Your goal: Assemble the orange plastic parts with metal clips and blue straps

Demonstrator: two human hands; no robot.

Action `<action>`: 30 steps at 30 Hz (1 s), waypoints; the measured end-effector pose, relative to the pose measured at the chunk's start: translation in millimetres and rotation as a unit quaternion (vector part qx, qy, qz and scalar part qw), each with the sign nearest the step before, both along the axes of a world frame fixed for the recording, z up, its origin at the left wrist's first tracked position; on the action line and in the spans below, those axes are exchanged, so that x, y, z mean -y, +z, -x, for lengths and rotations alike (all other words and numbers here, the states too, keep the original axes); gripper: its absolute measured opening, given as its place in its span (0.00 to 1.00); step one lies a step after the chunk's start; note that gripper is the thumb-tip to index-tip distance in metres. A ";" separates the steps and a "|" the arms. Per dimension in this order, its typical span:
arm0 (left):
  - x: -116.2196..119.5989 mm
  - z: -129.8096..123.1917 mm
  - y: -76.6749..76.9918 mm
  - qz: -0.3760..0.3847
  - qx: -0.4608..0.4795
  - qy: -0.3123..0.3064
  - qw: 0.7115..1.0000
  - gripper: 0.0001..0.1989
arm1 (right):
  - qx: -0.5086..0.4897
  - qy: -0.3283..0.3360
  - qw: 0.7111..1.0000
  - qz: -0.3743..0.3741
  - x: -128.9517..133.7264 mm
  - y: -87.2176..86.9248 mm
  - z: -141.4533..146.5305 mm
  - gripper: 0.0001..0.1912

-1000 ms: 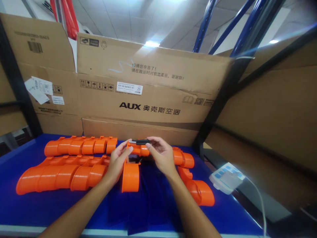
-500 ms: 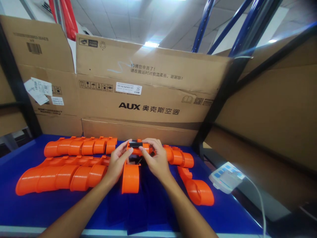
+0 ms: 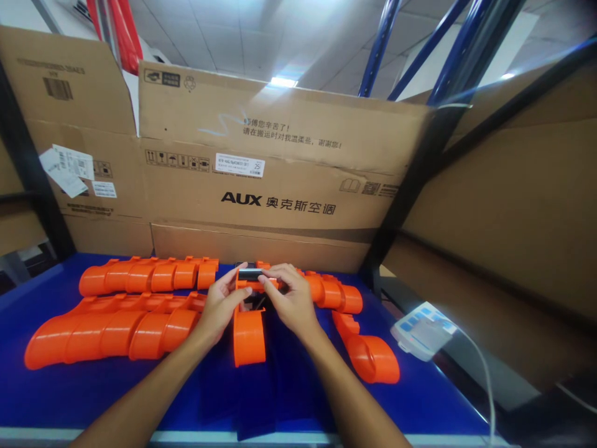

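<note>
My left hand (image 3: 220,305) is closed on the edge of an orange curved plastic piece (image 3: 249,338), thumb toward me. Its wide rounded end hangs down over the blue tabletop (image 3: 298,398). Across the top of this piece lies a short black strip (image 3: 250,274) with a bright reflection along it. My right hand (image 3: 291,297) pinches at the strip's right end, thumb and fingers together. The exact contact of the right fingertips is partly hidden. Dark items show behind and between the hands, too covered to name.
Rows of similar orange pieces (image 3: 93,336) lie left, with another row (image 3: 333,292) behind my right hand. A separate orange piece (image 3: 373,359) rests at right. Beyond it sits a white power strip (image 3: 423,330) with a cable. A cardboard sheet (image 3: 186,205) stands behind.
The black strip has tilted so that its top face now catches the light. The orange piece has shifted slightly right in view, and both hands keep their grip.
</note>
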State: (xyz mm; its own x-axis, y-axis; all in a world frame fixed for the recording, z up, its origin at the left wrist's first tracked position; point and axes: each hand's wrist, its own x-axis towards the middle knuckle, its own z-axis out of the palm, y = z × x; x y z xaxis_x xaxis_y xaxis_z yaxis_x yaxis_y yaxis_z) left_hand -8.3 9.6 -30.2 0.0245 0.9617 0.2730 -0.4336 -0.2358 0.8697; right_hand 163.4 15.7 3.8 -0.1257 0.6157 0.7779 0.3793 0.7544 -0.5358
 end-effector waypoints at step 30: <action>0.4 5.8 3.7 0.039 -0.014 0.011 0.999 0.33 | 0.400 -0.258 0.822 0.311 -12.7 10.3 -71.1 0.07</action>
State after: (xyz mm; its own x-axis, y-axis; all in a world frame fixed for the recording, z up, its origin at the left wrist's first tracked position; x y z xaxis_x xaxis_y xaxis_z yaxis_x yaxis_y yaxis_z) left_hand -14.1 9.2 -26.5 0.0106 0.9806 0.1958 -0.4037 -0.1750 0.8980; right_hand 234.5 28.4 14.1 -0.0410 0.9954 0.0864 0.9821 0.0560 -0.1796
